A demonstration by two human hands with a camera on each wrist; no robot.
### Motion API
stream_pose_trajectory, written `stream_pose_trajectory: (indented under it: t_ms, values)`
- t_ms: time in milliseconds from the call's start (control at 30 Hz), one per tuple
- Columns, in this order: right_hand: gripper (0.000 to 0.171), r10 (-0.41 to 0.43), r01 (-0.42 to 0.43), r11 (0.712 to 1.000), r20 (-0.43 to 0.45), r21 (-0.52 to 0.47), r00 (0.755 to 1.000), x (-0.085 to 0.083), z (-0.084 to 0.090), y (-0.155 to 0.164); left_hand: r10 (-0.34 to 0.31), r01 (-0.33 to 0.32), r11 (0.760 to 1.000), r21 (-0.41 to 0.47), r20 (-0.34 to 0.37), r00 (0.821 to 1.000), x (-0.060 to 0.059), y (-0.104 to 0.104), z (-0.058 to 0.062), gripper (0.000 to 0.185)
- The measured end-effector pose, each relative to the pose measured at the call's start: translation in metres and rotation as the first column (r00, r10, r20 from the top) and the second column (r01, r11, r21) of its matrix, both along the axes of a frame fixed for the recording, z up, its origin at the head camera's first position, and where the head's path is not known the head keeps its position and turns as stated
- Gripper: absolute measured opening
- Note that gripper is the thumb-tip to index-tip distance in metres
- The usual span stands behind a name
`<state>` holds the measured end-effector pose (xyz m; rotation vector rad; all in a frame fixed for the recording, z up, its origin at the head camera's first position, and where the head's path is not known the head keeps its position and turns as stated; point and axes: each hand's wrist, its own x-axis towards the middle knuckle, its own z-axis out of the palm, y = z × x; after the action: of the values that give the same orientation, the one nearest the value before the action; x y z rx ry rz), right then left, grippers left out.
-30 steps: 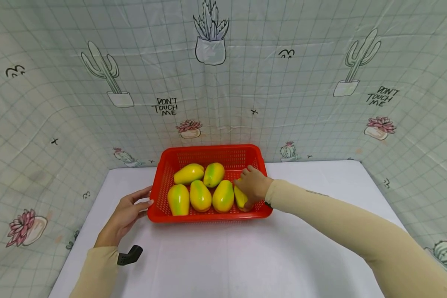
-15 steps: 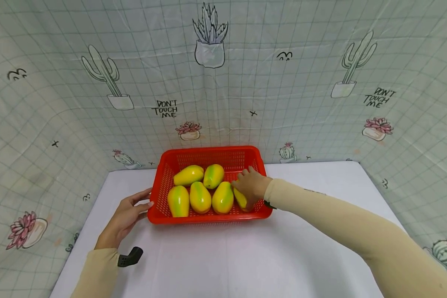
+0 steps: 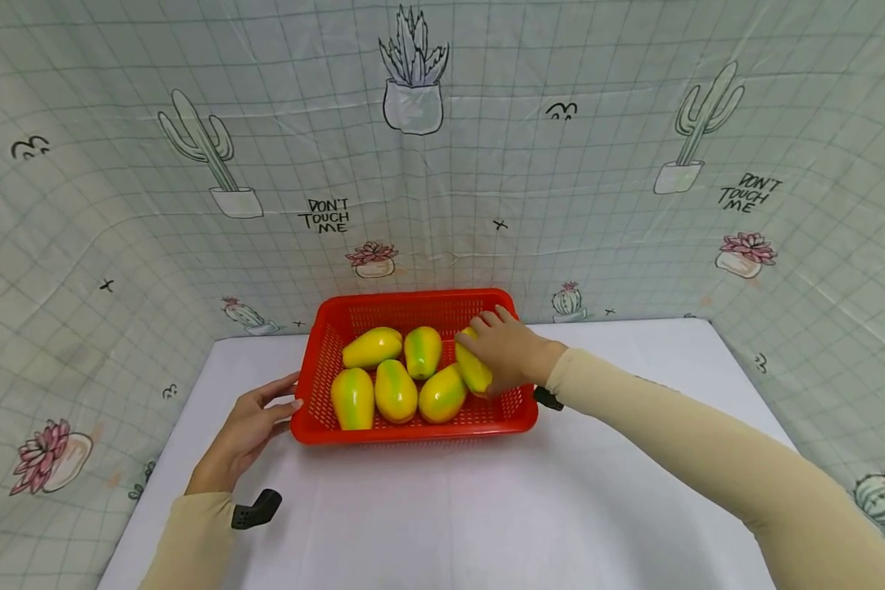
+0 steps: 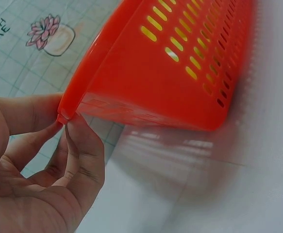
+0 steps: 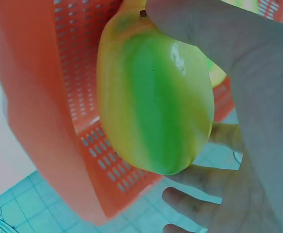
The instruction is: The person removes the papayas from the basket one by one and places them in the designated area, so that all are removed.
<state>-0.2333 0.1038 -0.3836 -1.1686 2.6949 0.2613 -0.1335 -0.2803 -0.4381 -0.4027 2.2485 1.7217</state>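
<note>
A red plastic basket point(image 3: 413, 436) with slotted walls stands on the table and holds several yellow-green papayas point(image 3: 396, 392). At its left end my left hand point(image 3: 247, 426) pinches the rim; in the left wrist view the thumb and fingers point(image 4: 85, 145) meet on the rim's edge. My right hand point(image 3: 510, 351) reaches into the basket's right side and grips a papaya point(image 3: 472, 365). The right wrist view shows that papaya point(image 5: 156, 107) close up, green-striped, with the thumb near its stem end and the fingers round its far side. Part of it is hidden under the hand in the head view.
Behind the basket rises a white grid-patterned cloth point(image 3: 442, 205) with cactus drawings, which also hangs at both sides. A white table surface point(image 3: 442, 508) spreads in front of the basket. A black wrist device point(image 3: 256, 510) sits on the left sleeve.
My right hand has lifted the papaya and moved it back from the basket's front right corner. The papaya beside it has tilted. My left hand has stayed on the rim.
</note>
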Motion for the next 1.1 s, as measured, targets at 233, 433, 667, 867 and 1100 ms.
stream_pose_trajectory:
  t_ms: [233,433,667,867,1100]
  values:
    - [0.087,-0.011,0.008,0.993,-0.033,-0.117,0.999,0.003,0.008,0.016,-0.003,0.003,1.0,0.006,0.003,1.0,0.0,0.001,-0.001,0.064]
    - [0.086,-0.012,-0.008,0.983,-0.105,-0.184,0.994,0.005,0.012,0.032,-0.003,0.003,1.0,0.013,0.001,1.0,-0.001,0.0,-0.002,0.065]
    - [0.092,-0.059,0.038,0.978,-0.099,-0.204,0.993,0.008,0.018,0.049,-0.02,0.021,0.999,0.043,-0.017,1.0,0.001,-0.002,-0.001,0.064]
    - [0.097,-0.079,0.05,0.973,-0.12,-0.226,0.99,0.01,0.02,0.065,-0.026,0.027,0.999,0.041,-0.012,1.0,0.002,-0.004,-0.002,0.065]
    - [0.1,-0.11,0.065,0.955,-0.141,-0.29,0.984,0.009,0.021,0.086,-0.024,0.024,0.999,0.047,-0.013,1.0,0.001,-0.003,-0.004,0.065]
